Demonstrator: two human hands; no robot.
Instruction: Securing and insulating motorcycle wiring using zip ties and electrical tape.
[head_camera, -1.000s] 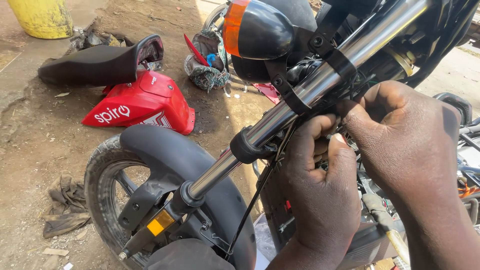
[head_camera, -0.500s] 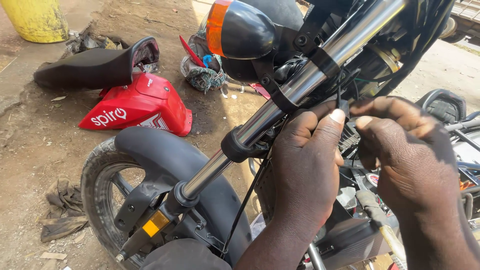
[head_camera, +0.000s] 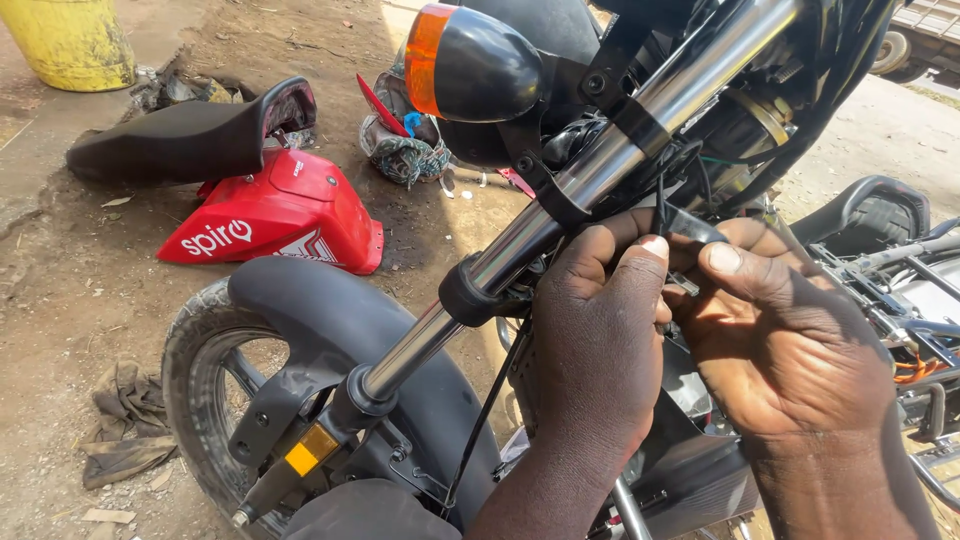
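Both hands up close: left hand (head_camera: 600, 340) and right hand (head_camera: 780, 340) each pinch a thin black strap (head_camera: 690, 225) just beside the chrome fork tube (head_camera: 600, 170). Farther back, red panel (head_camera: 280, 215) on the dirt.

The two hands, left hand (head_camera: 600, 340) and right hand (head_camera: 790, 340), sit side by side just behind the fork tube (head_camera: 560, 210). The front wheel (head_camera: 215, 390) is below, at the left. The seat (head_camera: 185, 140) lies on the body panel (head_camera: 280, 215), farther back on the ground (head_camera: 70, 300).
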